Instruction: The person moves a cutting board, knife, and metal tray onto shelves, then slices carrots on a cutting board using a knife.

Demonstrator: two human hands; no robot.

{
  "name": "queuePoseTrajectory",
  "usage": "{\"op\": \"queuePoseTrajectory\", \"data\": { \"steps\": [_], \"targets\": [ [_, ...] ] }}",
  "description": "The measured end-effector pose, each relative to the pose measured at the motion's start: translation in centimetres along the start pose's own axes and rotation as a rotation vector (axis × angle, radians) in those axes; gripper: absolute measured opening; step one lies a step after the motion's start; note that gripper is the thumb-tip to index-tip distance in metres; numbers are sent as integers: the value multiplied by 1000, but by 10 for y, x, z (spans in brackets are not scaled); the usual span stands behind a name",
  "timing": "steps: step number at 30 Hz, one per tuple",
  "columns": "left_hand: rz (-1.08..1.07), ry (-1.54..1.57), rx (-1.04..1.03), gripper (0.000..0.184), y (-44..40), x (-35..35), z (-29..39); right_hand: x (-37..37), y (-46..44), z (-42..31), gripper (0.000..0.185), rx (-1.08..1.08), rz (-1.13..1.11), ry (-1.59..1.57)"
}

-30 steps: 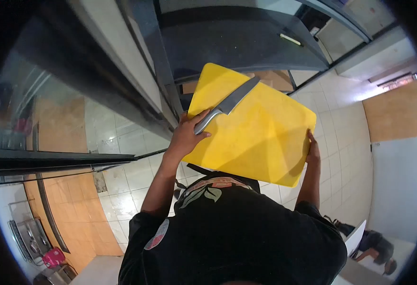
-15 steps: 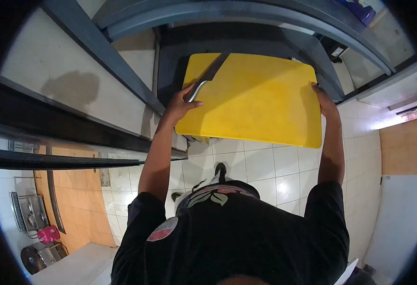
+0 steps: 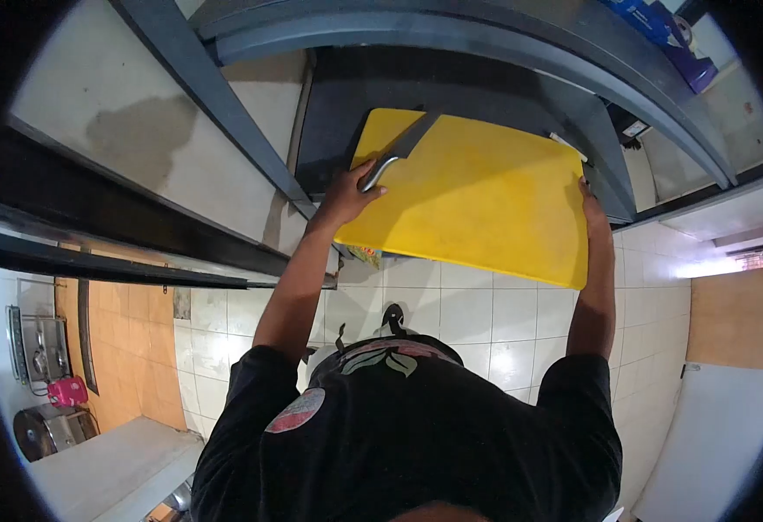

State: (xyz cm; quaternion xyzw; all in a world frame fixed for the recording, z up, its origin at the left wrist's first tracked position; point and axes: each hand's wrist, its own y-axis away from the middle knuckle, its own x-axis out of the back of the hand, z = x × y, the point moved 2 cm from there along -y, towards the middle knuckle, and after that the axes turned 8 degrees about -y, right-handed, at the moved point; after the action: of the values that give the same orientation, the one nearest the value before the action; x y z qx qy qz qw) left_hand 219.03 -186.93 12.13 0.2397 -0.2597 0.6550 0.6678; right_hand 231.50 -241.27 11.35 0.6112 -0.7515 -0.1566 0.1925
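Observation:
A large yellow cutting board point(image 3: 486, 204) spans the space between my hands, partly over the dark shelf and partly above the floor. My left hand point(image 3: 348, 198) is closed on its left edge, the thumb lying on top. That same hand also grips the metal handle of a kitchen knife point(image 3: 409, 142), whose dark blade lies across the board's far left part, tip pointing away. At the opposite edge, my right hand point(image 3: 593, 207) holds the board, with most of its fingers hidden underneath or behind the edge.
A dark shelf surface point(image 3: 468, 80) extends behind the board, below a grey metal frame bar point(image 3: 451, 33). A thin white item point(image 3: 568, 146) lies by the far right corner. Purple and blue packaging point(image 3: 668, 39) sits upper right. White floor tiles point(image 3: 464, 317) show below.
In view, the board and knife have shifted slightly right and down, and the board's right side dips lower. More of the white item shows. Both hands keep their hold.

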Motion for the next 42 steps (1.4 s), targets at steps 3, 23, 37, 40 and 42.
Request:
{"op": "queuePoseTrajectory", "data": {
  "steps": [3, 23, 37, 40, 42],
  "targets": [
    [17, -91, 25, 64, 7, -12, -1, 0, 17, 4, 73, 39, -20, -75],
    [-250, -749, -313, 105, 20, -16, 73, -86, 104, 73, 59, 256, -23, -633],
    [-259, -838, -540, 96, 5, -21, 49, -190, 157, 116, 48, 314, 50, -1111],
    [-243, -845, -516, 95, 0, -27, 43, -185, 146, 125, 49, 278, 213, -852],
    [-213, -839, -519, 96, 1, -29, 43, -167, 148, 136, 46, 320, 308, -636]
  ]
}}
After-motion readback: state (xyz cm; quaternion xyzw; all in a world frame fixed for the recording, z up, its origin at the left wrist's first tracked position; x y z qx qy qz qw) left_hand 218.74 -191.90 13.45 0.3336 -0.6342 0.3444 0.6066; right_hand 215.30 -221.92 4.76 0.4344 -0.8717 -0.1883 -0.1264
